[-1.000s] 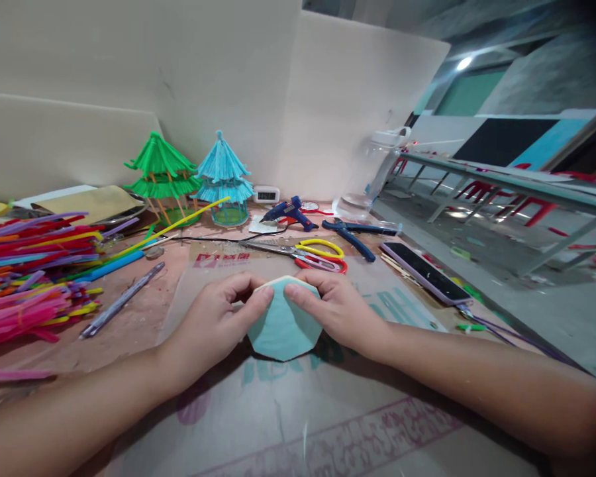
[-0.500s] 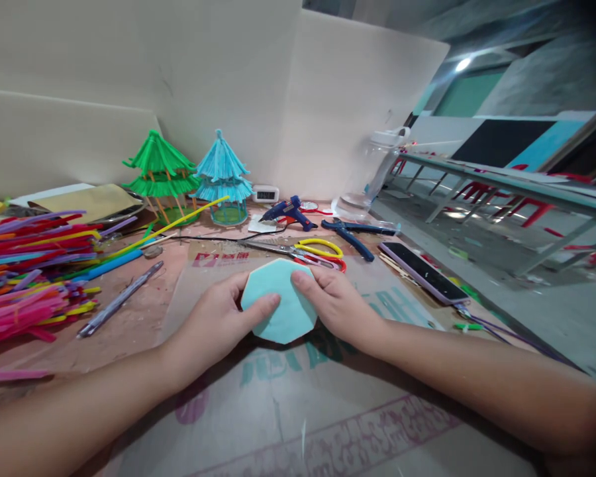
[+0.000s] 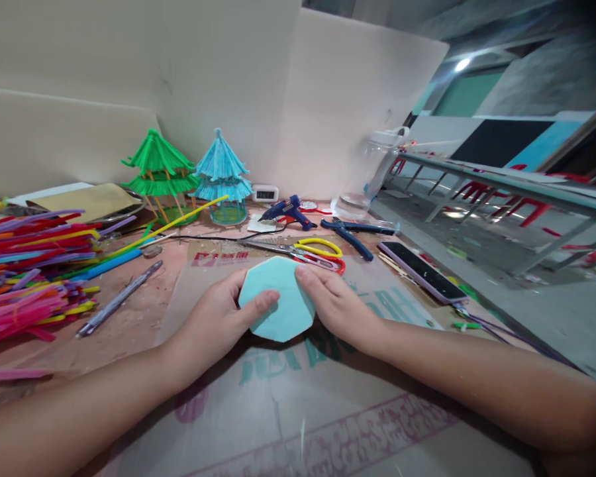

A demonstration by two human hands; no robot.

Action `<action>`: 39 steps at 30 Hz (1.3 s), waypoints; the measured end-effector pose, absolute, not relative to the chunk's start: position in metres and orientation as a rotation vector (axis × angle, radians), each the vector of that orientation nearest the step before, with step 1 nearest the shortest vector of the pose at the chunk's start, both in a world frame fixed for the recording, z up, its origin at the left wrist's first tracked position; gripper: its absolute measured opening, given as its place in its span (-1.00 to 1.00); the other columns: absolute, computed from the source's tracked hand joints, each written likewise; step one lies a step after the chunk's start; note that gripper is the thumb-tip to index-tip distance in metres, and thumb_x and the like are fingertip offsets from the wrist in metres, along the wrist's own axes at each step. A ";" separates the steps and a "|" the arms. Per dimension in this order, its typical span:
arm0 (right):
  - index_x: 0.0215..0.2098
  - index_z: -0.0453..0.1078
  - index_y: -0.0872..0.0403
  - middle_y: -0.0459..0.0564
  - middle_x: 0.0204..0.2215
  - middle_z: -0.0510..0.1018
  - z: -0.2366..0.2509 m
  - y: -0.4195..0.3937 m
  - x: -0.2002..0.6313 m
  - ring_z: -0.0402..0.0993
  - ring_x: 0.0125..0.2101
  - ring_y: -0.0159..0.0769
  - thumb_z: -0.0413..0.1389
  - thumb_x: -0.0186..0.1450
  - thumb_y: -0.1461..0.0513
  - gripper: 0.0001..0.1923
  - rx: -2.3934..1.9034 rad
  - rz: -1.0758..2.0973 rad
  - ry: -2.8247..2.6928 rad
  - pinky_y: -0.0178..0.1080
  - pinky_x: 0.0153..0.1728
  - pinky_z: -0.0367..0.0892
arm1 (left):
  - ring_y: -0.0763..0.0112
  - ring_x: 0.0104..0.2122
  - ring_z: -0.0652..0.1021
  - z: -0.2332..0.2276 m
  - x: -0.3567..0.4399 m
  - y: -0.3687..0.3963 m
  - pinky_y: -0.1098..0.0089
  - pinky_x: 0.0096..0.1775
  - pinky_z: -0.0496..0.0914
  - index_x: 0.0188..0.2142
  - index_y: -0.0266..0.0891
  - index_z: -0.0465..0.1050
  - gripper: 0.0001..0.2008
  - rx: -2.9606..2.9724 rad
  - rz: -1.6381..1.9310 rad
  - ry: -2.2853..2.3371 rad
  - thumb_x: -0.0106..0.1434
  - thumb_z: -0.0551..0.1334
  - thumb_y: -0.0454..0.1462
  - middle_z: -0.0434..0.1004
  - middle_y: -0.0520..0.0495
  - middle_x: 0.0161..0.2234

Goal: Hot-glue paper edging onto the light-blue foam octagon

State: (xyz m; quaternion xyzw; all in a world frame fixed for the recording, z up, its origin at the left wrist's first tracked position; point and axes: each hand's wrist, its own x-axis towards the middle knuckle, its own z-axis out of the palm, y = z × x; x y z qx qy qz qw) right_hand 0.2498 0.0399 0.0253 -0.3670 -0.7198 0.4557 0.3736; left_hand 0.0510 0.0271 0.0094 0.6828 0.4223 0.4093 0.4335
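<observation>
Showing two bare forearms, left hand (image 3: 218, 321) & right hand (image 3: 335, 308), both w/o gloves. Wearing no sleeves as far as visible, arms uncovered up to the pic's edge. Wearing no rings, watch or bands on wrists or fingers. Keeping nails short, plain, w/o polish as far as visible.

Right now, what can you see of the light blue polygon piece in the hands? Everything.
The light blue polygon piece is a flat, many-sided slab, roughly octagonal, matte like foam or felt-covered board, with a paler edge along its top. It is tilted up, face toward the camera, over the printed cardboard sheet. The left hand pinches its left side, thumb on the face; the right hand holds the right edge.
</observation>
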 end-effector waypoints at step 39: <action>-0.32 0.41 0.05 -0.08 -0.41 0.47 0.029 0.062 0.262 0.36 -0.45 -0.38 0.07 0.39 0.06 -0.75 -0.983 0.804 -1.698 -0.31 -0.43 0.30 | 0.36 -0.27 0.50 0.005 0.050 0.048 0.40 -0.31 0.41 -0.15 -0.19 0.25 -0.76 1.572 1.380 1.181 0.34 0.17 -0.09 0.43 0.02 -0.27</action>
